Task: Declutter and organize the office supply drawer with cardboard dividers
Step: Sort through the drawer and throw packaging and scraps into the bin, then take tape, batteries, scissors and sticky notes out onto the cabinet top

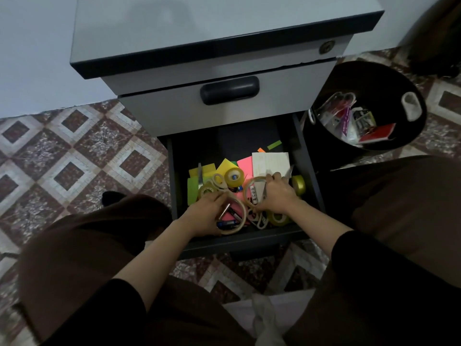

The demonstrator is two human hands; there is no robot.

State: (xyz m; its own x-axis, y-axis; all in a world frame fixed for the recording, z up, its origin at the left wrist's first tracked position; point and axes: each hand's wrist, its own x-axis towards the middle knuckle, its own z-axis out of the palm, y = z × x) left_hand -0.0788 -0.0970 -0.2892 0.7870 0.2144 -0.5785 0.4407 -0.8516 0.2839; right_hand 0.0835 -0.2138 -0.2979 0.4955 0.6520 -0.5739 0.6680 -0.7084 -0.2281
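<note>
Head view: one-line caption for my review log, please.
Left hand and right hand each hold a thin beige tape ring in the cluttered dark grey drawer; black round bin stands alongside.

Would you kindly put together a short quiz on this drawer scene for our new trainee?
1. True or false: the upper drawer is pulled open.
2. The black bin stands on which side of the cabinet? A the person's left; B the person's right; C on top of it.
3. Fill in: the right hand grips a thin tape ring next to a ___ card.
Key: 1 false; 2 B; 3 white.
</note>
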